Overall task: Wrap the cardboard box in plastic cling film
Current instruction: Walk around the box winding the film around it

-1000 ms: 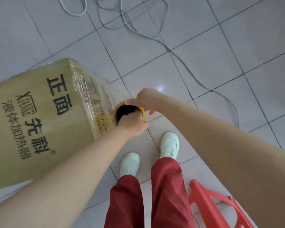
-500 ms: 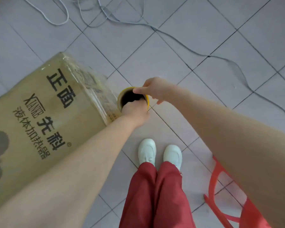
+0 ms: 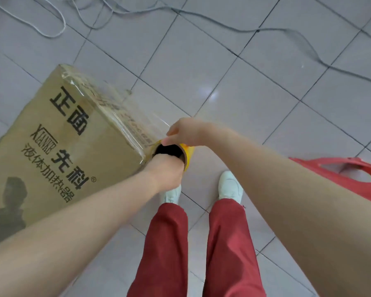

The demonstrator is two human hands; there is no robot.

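On the floor [image 3: 244, 99] sits the box [image 3: 73, 146], with the roll [image 3: 188, 155] upright at its near corner. Left grip [image 3: 165, 170] curls into the core; right grip [image 3: 186, 130] pinches the rim. Film [image 3: 126, 112] covers the box's side.

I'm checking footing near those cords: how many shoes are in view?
2. The left shoe peeks out under the left hand, partly hidden by it. The right shoe stands beside it on the floor, in full view.
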